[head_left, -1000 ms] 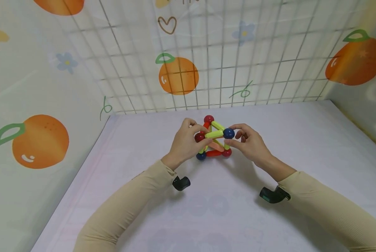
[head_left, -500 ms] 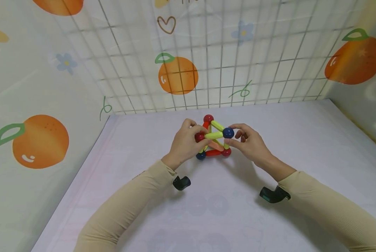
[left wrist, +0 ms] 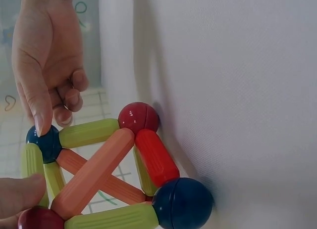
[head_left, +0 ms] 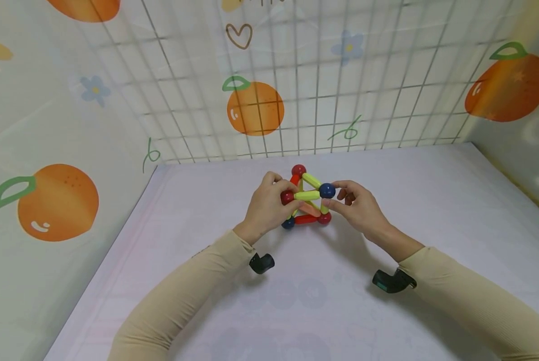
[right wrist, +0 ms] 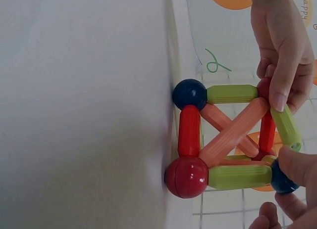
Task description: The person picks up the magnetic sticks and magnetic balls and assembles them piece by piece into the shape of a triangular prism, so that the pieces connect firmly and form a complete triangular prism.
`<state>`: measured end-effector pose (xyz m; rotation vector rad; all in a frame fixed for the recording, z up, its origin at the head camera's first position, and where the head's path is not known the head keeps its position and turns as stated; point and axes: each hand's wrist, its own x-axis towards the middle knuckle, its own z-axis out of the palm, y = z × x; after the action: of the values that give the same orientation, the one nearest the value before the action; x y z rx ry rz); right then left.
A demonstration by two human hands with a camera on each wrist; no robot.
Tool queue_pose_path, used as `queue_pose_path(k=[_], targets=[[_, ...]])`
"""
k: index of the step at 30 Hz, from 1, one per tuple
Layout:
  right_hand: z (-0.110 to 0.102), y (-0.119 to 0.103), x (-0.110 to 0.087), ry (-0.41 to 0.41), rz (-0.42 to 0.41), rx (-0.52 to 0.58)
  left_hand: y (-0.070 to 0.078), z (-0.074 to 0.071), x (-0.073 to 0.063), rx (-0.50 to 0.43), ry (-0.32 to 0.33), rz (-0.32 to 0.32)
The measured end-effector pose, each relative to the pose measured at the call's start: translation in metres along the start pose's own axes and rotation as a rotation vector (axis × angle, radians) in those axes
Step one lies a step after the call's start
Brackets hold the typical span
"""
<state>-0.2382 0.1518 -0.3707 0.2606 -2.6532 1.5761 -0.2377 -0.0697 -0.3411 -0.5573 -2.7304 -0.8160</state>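
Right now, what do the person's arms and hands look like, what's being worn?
Both arms wear snug, finely ribbed beige long sleeves reaching the wrists. A small black camera mount sits under the left wrist and another under the right. The left hand and right hand are bare, without gloves.

Two arms in beige sleeves reached forward, forearms angled inward so the hands nearly met. The left hand (head_left: 265,204) had curled fingers with the thumb tucked forward. The right hand (head_left: 357,208) pinched with thumb and forefinger, other fingers loosely bent.
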Motion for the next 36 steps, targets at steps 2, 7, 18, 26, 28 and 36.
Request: queue_pose_path(k=[2,7,18,26,28,36], targets=[[0.0002,-0.0003,-0.0001,0.0,-0.002,0.004,0.0005,-0.0004,-0.0003,0.005,0.0,-0.002],[0.0008,-0.001,-0.0003,-0.005,0.0,0.005,0.0015,-0.0014,-0.0016,0.004,0.001,-0.013],[0.0007,-0.0013,-0.0002,-0.01,-0.003,0.001,0.0033,-0.0002,-0.002,0.021,0.016,-0.027],[-0.0003,-0.001,-0.0007,-0.006,0.001,-0.011,0.0054,-0.0024,-0.0014,0.033,0.005,-0.024],[-0.0004,-0.001,-0.001,-0.007,0.003,-0.01,0.0053,-0.0022,-0.0012,0.038,0.002,-0.024],[-0.0008,-0.0005,-0.0022,-0.008,0.01,-0.006,0.006,-0.0015,-0.0018,0.068,0.015,-0.005]])
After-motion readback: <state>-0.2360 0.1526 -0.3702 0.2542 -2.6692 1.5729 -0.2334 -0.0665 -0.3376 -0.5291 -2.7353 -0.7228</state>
